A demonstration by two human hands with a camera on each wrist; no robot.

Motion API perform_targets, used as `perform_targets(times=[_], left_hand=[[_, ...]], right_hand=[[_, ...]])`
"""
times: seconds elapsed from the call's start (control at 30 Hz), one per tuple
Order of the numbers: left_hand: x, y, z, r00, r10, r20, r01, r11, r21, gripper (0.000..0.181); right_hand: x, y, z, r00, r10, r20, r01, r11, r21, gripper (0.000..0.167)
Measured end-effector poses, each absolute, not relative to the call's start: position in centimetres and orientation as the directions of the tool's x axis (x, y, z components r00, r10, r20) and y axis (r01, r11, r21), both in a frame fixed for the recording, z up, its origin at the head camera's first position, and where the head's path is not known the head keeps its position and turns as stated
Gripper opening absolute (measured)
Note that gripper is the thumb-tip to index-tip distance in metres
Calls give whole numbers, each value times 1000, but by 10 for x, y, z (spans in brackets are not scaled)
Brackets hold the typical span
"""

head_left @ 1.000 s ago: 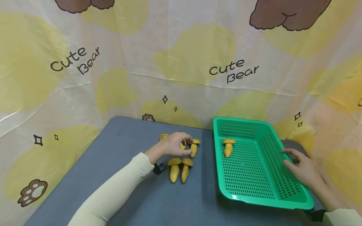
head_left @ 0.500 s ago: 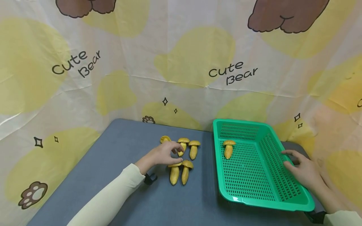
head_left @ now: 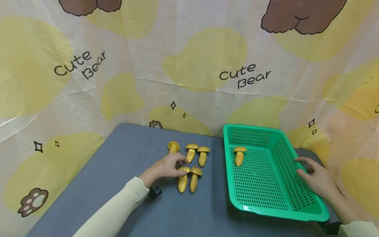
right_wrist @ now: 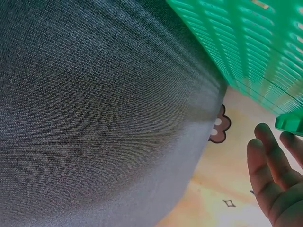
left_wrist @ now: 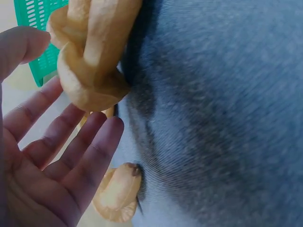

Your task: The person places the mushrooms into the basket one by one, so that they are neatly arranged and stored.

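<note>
My left hand (head_left: 167, 166) is at the cap of the front left yellow mushroom (head_left: 183, 184), thumb in front of the cap. In the left wrist view its fingers (left_wrist: 97, 163) are loosely extended beside a mushroom cap (left_wrist: 90, 90), not closed round it. A second mushroom (head_left: 194, 181) lies just right of the first. Behind them is a row of 3 more: left (head_left: 173, 147), middle (head_left: 191, 152) and right (head_left: 202, 156). At the right rim of the green basket (head_left: 281, 213), my right hand (head_left: 319, 177) stays with fingers loosely extended. One mushroom (head_left: 239, 156) lies inside the basket.
A grey-blue cloth (head_left: 142, 144) covers the table. Behind it hangs a patterned curtain (head_left: 195, 59) with bear prints, reaching down to the table's back edge. The basket walls stand up on the right side of the table.
My left hand has moved left and toward me, from the back row of mushrooms to the front left one, uncovering the back row. My right hand has stayed at the basket rim.
</note>
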State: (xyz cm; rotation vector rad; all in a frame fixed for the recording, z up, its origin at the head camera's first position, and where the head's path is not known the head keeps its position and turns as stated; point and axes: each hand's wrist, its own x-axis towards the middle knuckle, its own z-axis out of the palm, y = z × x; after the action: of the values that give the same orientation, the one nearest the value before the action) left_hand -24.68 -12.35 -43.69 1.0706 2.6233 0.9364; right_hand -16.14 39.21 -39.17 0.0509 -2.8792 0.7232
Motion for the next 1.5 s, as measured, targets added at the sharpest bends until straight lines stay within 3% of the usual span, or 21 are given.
perform_targets(times=[0.77,1.5], left_hand=[[-243,-123,-446,-739,663,120,596,560,576,21],[-252,-128,-423,-724,673,152,612,526,590,22]], right_hand=[[-160,394,-394,-982,21,186,-73,873,-482,38],[-160,395,-395,-981,4,195,-91,875,-476,39]])
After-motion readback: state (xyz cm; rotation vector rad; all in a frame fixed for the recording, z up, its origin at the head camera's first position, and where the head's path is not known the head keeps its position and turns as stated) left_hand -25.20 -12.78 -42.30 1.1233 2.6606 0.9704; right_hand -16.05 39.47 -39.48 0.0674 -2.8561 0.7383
